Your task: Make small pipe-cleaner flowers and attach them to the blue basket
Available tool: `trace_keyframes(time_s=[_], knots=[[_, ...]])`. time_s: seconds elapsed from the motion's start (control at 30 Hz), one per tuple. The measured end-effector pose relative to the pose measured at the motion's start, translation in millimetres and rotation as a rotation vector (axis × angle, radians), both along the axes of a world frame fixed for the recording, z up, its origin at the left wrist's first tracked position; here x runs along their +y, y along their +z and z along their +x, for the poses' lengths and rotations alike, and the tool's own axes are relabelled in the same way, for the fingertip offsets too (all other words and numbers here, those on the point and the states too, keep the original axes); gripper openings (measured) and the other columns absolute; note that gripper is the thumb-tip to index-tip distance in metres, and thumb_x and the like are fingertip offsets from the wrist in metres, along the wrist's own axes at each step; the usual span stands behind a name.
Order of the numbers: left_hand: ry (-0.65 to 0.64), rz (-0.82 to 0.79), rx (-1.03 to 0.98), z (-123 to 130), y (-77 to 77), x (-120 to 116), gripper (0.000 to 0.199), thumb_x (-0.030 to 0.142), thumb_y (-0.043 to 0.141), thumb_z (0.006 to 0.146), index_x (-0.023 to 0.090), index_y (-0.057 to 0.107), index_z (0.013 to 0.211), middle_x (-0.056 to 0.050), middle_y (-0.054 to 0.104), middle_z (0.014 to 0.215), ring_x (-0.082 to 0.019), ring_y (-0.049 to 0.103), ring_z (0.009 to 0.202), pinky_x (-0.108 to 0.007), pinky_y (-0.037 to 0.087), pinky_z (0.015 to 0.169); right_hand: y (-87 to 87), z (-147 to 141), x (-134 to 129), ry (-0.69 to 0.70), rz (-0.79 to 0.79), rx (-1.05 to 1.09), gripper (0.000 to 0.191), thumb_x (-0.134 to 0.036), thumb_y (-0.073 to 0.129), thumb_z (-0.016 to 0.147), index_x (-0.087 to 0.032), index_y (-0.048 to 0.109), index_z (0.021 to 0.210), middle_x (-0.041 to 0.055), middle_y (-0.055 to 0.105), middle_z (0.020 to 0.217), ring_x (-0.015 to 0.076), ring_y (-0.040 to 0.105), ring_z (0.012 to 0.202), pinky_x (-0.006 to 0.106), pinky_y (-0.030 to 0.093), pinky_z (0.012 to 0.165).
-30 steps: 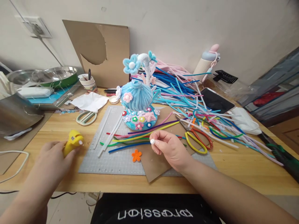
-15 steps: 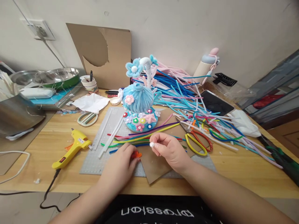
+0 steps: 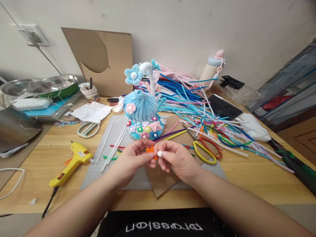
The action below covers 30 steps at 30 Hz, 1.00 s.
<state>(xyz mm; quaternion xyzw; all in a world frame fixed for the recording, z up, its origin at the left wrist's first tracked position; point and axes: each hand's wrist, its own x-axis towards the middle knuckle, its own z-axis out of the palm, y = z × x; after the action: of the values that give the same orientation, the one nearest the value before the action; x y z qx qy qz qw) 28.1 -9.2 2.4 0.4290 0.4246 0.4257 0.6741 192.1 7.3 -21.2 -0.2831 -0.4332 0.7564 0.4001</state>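
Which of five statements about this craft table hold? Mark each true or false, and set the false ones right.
1. The left hand holds the orange flower. True.
2. The right hand grips the yellow glue gun. False: it pinches a small white ball, and the glue gun lies on the table.
3. The large cardboard against the wall is uncut. False: it has a big curved opening.
4. The bottle has a pink top. True.
5. The yellow-and-orange-handled scissors lie to the left of the glue gun. False: they lie to its right.
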Motion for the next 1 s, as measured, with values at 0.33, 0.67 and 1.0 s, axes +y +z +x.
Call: trace_keyframes(time_s=[0.33, 0.67, 1.0], knots=[[0.071, 0.201, 0.048, -3, -13.1, -3, 0.022, 0.018, 0.078, 0.068, 0.016, 0.063, 0.084, -0.002, 0.071, 0.080, -0.014, 0.068, 0.073, -0.024, 0.057, 0.069, 7.9, 0, 2, 0.000, -0.037, 0.046, 0.012, -0.025, 0.060, 0.077, -0.017, 0.053, 0.071, -0.0014, 0.055, 0.074, 0.0036, 0.045, 0.043, 0.016, 0.032, 0.036], [0.109, 0.723, 0.623, -11, -13.5, -15, 0.019, 0.019, 0.070, 0.077, 0.019, 0.064, 0.095, -0.004, 0.070, 0.089, -0.015, 0.066, 0.076, -0.025, 0.056, 0.069, 13.6, 6, -6, -0.298, 0.897, -0.538, 0.014, -0.007, 0.052, 0.071, -0.020, 0.051, 0.070, 0.0012, 0.057, 0.072, 0.0144, 0.055, 0.066, 0.027, 0.046, 0.059], [0.136, 0.844, 0.672, -8, -9.8, -18, 0.019, 0.020, 0.071, 0.076, 0.018, 0.063, 0.092, -0.003, 0.070, 0.083, -0.014, 0.066, 0.073, -0.024, 0.055, 0.066, 9.7, 6, -10, -0.343, 0.896, -0.672, 0.010, -0.010, 0.051, 0.075, -0.020, 0.050, 0.071, 0.0017, 0.058, 0.070, 0.0136, 0.055, 0.063, 0.025, 0.047, 0.056]])
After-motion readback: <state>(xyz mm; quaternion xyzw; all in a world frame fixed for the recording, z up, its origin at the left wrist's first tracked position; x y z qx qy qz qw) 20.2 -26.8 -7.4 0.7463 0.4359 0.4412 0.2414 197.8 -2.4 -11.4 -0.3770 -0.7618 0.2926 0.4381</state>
